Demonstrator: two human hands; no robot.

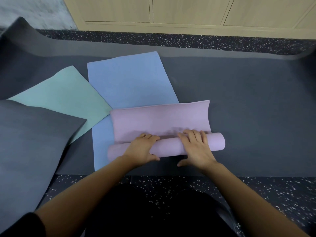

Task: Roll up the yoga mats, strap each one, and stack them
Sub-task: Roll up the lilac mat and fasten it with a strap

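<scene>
A pink yoga mat [160, 119] lies partly rolled in front of me, its roll nearest my body and its free end curling up at the far side. My left hand [142, 148] grips the roll, fingers curled over the top and thumb underneath. My right hand [196, 147] lies over the roll's right half, fingers curved over the top, thumb on the floor mat. A blue mat [126, 81] lies flat under the pink one. A mint green mat [63, 98] lies flat to the left, its corner overlapping the blue one.
A large dark grey floor mat [248, 108] covers the work area. A second dark grey mat [30, 144] overlaps the green one at the left and another bulges up at the far left. Speckled black flooring and wooden cabinets [188, 11] run along the back.
</scene>
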